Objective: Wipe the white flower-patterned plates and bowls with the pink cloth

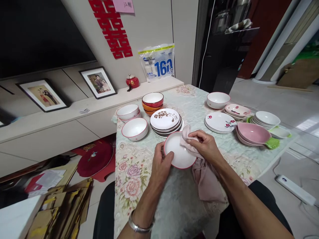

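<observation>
A white bowl with a red rim (178, 152) is held above the near part of the table. My left hand (161, 162) grips its left side, thumb over the rim. Closed on a pale pink cloth (206, 182), my right hand (203, 144) presses part of it against the bowl's upper right rim; the rest hangs down to the tablecloth. Just beyond the bowl stands a stack of plates, the top one white with a brown flower pattern (165, 119). A separate white bowl (135, 128) sits to the left of that stack.
Red and orange bowls (152, 103) are stacked behind the plates. Flowered plates (220, 122), pink dishes (253, 133) and small white bowls (267, 118) stand at the right on the floral tablecloth (134, 179). Picture frames (98, 82) line the cabinet; folded cardboard (62, 212) lies lower left.
</observation>
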### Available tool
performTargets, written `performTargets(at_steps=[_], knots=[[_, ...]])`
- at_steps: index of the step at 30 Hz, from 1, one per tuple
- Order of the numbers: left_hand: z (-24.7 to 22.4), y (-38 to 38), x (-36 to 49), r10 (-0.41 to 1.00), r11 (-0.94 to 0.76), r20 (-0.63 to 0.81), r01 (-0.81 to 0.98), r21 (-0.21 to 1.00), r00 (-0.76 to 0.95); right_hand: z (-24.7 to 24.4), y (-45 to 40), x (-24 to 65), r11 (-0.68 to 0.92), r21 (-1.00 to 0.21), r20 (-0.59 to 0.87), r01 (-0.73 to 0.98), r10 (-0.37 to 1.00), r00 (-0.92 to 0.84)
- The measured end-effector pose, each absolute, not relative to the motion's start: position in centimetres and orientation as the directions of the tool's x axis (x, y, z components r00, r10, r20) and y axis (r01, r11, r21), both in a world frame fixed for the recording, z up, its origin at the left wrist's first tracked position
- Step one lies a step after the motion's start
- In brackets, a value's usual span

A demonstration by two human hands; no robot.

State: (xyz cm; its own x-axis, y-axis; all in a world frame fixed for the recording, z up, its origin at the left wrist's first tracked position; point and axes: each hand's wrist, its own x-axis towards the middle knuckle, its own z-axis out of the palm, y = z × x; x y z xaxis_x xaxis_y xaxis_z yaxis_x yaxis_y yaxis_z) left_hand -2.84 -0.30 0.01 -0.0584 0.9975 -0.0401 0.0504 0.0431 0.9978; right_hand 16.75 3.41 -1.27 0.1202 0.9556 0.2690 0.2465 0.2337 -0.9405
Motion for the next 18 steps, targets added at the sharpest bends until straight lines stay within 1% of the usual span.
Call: performTargets(at_steps=[4, 6, 9, 12, 15, 18], knots=[[-0.1, -0.5, -2.9, 0.994, 0.07, -0.068, -0.028, 0.997, 0.082, -1.2, 3.4, 16.8, 0.338, -0.858, 0.402, 0.386, 0.91, 0.097], [-0.4, -0.5, -3.0, 0.993, 0.066, -0.057, -0.076, 0.995, 0.106, -1.2, 3.3, 16.6, 0.401, -0.792, 0.479, 0.46, 0.876, 0.062], [-0.7, -0.6, -2.9, 0.998, 0.036, -0.03, -0.121, 0.992, 0.049, -1.1, 2.8, 16.1, 0.498, -0.639, 0.598, 0.587, 0.801, -0.029], [-0.5, -0.7, -2.8, 1.0, -0.015, 0.013, -0.101, 0.995, -0.018, -0.8, 2.0, 15.4, 0.535, -0.471, 0.671, 0.701, 0.734, -0.109], [-0.2, -0.9, -2.7, 0.998, -0.057, 0.054, -0.071, 0.996, -0.038, -0.4, 1.4, 14.8, 0.498, -0.371, 0.681, 0.784, 0.72, -0.135], [-0.1, -1.0, -2.7, 0.992, -0.111, 0.111, -0.009, 0.994, -0.054, -0.1, 1.2, 14.3, 0.512, -0.321, 0.583, 0.797, 0.77, -0.26]])
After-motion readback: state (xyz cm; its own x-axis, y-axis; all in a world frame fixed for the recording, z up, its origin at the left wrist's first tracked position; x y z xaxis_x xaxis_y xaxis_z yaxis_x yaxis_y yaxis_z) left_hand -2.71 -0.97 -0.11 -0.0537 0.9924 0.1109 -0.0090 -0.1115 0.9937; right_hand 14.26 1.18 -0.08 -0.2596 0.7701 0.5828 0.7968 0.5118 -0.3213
